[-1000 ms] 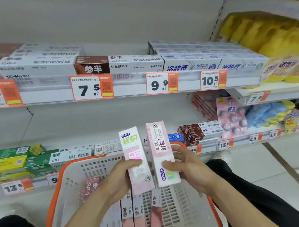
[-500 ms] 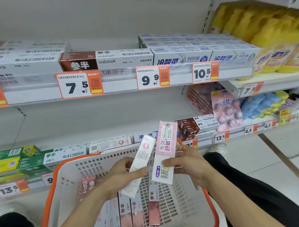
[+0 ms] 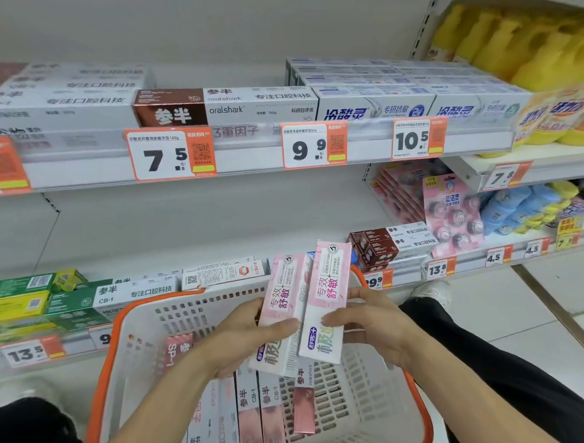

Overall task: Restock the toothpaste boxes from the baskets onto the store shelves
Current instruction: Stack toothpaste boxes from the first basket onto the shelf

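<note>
Since half a second before, the left box had been turned so that its pink printed face showed, and it had been brought up beside the right box, long edges nearly touching. The left box was gripped by the left hand, thumb curled across its front and the other fingers hidden behind it. The right box was pinched by the right hand, thumb laid on its front near the lower half, the remaining fingers wrapped behind. Both boxes were held nearly upright, tops leaning slightly rightward, above the white basket with the orange rim. Below the fingers, more toothpaste boxes were seen lying lengthwise on the basket floor (pink and white ones, side by side). Beyond the fingertips, the lower shelf carried brown-and-white boxes to the right and green boxes to the left. Higher up, the upper shelf was stocked with white boxes behind price tags.
</note>
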A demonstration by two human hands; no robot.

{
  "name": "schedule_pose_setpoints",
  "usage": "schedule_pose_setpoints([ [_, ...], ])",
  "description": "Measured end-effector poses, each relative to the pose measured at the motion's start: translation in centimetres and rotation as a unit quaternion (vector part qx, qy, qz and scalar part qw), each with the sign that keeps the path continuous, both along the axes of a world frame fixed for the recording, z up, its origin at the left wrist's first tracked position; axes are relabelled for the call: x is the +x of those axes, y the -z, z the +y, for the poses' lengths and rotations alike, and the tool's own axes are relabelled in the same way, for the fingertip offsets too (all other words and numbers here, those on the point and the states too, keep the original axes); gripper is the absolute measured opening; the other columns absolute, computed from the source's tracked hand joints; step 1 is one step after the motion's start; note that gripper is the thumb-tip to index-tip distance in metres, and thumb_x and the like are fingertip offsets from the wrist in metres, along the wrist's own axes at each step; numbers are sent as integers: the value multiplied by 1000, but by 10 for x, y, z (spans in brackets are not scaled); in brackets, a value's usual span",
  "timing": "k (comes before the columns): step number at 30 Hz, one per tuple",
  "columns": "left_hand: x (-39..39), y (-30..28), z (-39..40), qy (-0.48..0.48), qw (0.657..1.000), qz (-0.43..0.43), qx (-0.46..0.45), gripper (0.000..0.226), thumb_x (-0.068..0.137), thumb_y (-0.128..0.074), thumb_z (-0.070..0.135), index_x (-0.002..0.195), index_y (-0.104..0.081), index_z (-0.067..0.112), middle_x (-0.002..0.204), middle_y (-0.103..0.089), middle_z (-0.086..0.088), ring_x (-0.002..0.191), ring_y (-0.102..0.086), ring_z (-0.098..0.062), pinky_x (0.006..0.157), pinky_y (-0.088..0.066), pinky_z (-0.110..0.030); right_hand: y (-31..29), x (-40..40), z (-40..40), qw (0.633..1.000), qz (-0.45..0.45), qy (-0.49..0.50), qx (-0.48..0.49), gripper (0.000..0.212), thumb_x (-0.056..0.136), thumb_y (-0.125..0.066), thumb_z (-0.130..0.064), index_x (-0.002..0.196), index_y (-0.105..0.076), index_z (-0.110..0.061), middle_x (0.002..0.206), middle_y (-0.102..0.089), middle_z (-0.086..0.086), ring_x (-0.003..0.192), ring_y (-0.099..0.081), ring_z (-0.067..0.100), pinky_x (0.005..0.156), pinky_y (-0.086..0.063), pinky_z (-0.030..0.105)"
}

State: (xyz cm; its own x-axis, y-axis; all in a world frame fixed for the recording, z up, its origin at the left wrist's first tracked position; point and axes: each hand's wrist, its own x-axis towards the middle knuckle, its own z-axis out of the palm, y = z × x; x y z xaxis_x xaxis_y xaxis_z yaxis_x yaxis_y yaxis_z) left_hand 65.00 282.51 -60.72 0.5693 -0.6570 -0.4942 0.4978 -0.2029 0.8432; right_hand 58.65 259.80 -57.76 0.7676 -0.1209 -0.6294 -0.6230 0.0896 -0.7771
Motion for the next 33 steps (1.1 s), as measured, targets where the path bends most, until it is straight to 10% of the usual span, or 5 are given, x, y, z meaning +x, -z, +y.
schedule_pose_setpoints([
  [9, 0, 8, -5, -80, 997, -5, -18, 83, 65, -94, 24, 137, -52, 23, 126, -71, -5, 117, -67, -30, 103, -48, -60, -12, -5, 4, 998, -7, -62, 16, 58, 77, -79, 6, 127, -50, 0, 108, -76, 15, 105, -72, 32, 97, -55, 49],
  [17, -3, -25, 4, -17, 996, 44, -73, 58, 80, -73, -4, 134, -57, 10, 125, -69, -19, 112, -68, -40, 81, -60, -49, -39, -9, 12, 991, -69, -110, -12, 59, 70, -89, -6, 118, -54, -12, 109, -76, 6, 100, -74, 23, 89, -59, 51],
  [26, 20, -144, 83, 114, 969, -200, 94, 55, 78, -82, -3, 122, -60, 23, 118, -74, 5, 108, -71, -16, 85, -57, -30, -114, 8, 34, 942, -267, -199, -49, 90, 69, -87, -49, 145, -41, -36, 118, -71, 9, 91, -68, 35, 73, -59, 44],
  [33, 33, -212, 199, 74, 917, -351, 175, 66, 71, -92, 16, 126, -57, 25, 119, -72, 12, 110, -68, -10, 93, -56, -34, -164, 59, 131, 874, -366, -310, -78, 53, 85, -76, -21, 133, -61, -40, 119, -69, 14, 99, -70, 38, 77, -61, 42],
])
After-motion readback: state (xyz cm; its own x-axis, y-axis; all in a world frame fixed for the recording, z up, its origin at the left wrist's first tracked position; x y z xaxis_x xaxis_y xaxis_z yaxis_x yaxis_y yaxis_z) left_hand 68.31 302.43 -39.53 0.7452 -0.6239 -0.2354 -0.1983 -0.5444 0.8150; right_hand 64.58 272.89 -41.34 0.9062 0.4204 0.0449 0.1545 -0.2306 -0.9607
